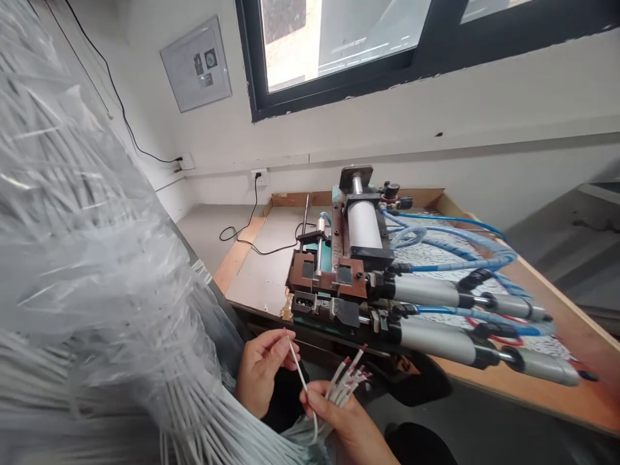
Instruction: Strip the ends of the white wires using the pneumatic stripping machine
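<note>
Near the bottom centre, my left hand pinches the tip of one thin white cable whose end shows red. The same cable runs down to my right hand, where thumb and fingers close around it. A bunch of white cables with red ends also sticks out of my right hand. Just beyond both hands stands a pneumatic machine with brown clamp blocks and grey cylinders. Neither hand touches it.
A large plastic-wrapped bundle of white cables fills the left side. Blue air hoses curl behind the machine's cylinders. White scraps lie on the wooden-edged table. A black cord runs to a wall socket below the window.
</note>
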### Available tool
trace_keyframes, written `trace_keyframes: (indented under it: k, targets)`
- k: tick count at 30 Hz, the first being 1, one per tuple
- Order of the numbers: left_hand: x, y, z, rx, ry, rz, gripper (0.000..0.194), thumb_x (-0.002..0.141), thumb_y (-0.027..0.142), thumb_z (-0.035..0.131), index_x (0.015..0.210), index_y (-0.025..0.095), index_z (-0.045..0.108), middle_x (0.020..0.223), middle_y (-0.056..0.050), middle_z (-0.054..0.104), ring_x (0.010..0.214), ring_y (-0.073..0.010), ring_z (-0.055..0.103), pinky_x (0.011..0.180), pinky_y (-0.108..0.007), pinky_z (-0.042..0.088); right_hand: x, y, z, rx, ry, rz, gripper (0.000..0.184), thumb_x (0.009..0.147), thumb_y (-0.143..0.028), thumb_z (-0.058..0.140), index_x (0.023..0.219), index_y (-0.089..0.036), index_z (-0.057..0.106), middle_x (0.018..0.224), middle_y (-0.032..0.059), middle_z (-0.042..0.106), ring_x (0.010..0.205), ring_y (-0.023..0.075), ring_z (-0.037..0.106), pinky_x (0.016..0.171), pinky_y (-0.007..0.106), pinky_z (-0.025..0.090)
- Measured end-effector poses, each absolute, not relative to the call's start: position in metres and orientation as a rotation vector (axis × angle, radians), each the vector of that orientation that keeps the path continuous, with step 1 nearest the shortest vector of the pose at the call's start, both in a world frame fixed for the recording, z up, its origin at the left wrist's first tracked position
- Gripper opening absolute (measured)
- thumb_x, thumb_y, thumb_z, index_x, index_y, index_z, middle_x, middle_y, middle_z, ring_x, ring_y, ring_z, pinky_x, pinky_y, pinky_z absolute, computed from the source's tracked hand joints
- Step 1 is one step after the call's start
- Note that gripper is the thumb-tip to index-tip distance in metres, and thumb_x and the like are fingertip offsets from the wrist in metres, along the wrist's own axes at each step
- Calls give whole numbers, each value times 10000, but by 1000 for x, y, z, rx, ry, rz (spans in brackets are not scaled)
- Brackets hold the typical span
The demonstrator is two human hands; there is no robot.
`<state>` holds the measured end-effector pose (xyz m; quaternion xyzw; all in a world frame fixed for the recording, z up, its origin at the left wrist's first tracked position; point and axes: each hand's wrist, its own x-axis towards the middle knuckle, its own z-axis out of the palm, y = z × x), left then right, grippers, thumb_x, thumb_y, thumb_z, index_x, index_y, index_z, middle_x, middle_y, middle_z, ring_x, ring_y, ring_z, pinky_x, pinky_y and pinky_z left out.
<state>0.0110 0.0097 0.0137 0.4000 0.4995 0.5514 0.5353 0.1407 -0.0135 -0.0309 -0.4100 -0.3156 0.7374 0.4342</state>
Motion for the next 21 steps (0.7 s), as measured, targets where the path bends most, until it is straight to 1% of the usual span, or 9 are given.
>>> trace_keyframes:
  k: [4, 9, 11, 13, 15, 17, 19, 20, 21]
  targets:
    - [14, 7, 12, 798, 1180, 1345, 171, 662, 273, 621, 679, 107, 660, 545, -25, 625, 520, -136, 564, 528, -267, 433, 141, -18, -39, -945, -783, 1963, 263, 559, -410, 691, 572, -151, 647, 523, 5, 530, 537, 130, 419, 548, 255, 295]
    - [15, 1, 11, 655, 1168, 1394, 231, 693, 305, 575, 562, 120, 618, 469, -1, 592, 454, -113, 544, 493, -254, 419, 146, -24, -44, -794, -681, 2103, 260, 595, -386, 674, 547, -139, 607, 495, -17, 482, 495, 104, 377, 521, 235, 267]
    - [14, 0, 10, 621, 1167, 1426, 276, 725, 356, 525, 591, 132, 613, 504, 1, 598, 480, -107, 547, 498, -246, 419, 150, -28, -43, -745, -624, 2140, 261, 590, -374, 679, 528, -138, 586, 483, -23, 468, 480, 97, 361, 511, 232, 259]
    - [14, -1, 11, 614, 1164, 1442, 290, 738, 392, 494, 702, 140, 632, 616, -23, 635, 565, -126, 572, 527, -257, 433, 153, -30, -42, -697, -581, 2157, 260, 596, -364, 676, 517, -140, 569, 470, -29, 453, 469, 92, 348, 506, 230, 255]
    - [17, -1, 12, 636, 1153, 1374, 276, 710, 367, 541, 836, 139, 635, 764, -69, 659, 681, -167, 592, 568, -288, 451, 155, -30, -41, -673, -564, 2155, 252, 615, -365, 659, 534, -143, 571, 461, -41, 436, 460, 86, 340, 504, 226, 254]
    - [24, -1, 12, 709, 1129, 1209, 303, 624, 263, 650, 902, 144, 627, 851, -93, 660, 764, -197, 592, 613, -305, 460, 155, -30, -40, -685, -572, 2122, 238, 625, -372, 645, 568, -149, 586, 474, -46, 445, 463, 82, 349, 506, 220, 258]
    - [32, -4, 13, 833, 1099, 1005, 381, 513, 143, 721, 885, 158, 639, 829, -73, 673, 758, -188, 595, 624, -279, 462, 152, -34, -37, -718, -584, 2065, 217, 591, -367, 662, 592, -157, 606, 503, -44, 480, 474, 81, 373, 511, 218, 268]
    - [35, -6, 13, 905, 1086, 930, 394, 490, 127, 731, 872, 164, 646, 808, -61, 683, 724, -178, 599, 604, -262, 464, 150, -36, -35, -736, -588, 2031, 206, 547, -347, 690, 591, -160, 615, 519, -42, 503, 479, 80, 386, 519, 220, 277]
    - [37, -7, 13, 958, 1106, 840, 353, 502, 159, 728, 847, 172, 656, 763, -47, 692, 642, -168, 599, 517, -245, 457, 148, -38, -34, -755, -600, 2015, 194, 508, -315, 711, 582, -157, 625, 519, -38, 519, 481, 83, 404, 532, 227, 293]
